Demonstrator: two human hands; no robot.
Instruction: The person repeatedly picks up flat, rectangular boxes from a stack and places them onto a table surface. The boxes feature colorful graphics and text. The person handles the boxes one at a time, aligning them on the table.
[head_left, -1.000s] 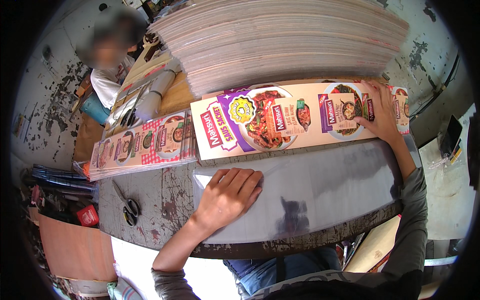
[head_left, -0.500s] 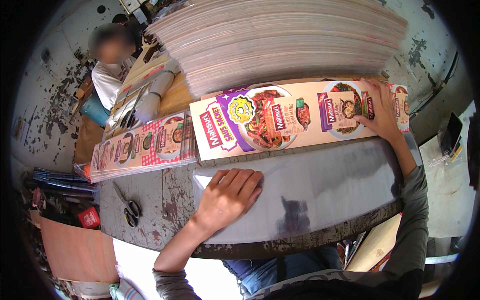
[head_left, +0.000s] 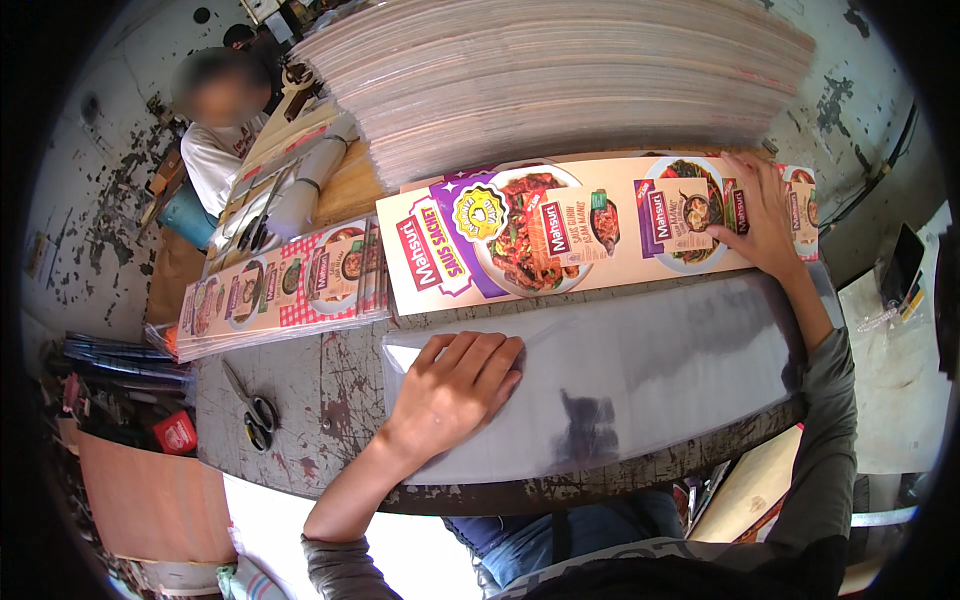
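The long printed cardboard sheet with food pictures (head_left: 560,235) lies flat on the worn grey table (head_left: 330,400), just in front of a big stack of plain sheets (head_left: 560,80). The right hand (head_left: 765,215) rests flat on its right end, fingers a little apart. The left hand (head_left: 455,390) lies flat on a clear shiny plastic sheet (head_left: 640,370) just below it, fingers close together. Black scissors (head_left: 255,410) lie to the left, near a smaller pile of printed sheets (head_left: 280,290). Another person (head_left: 215,150) sits far back.
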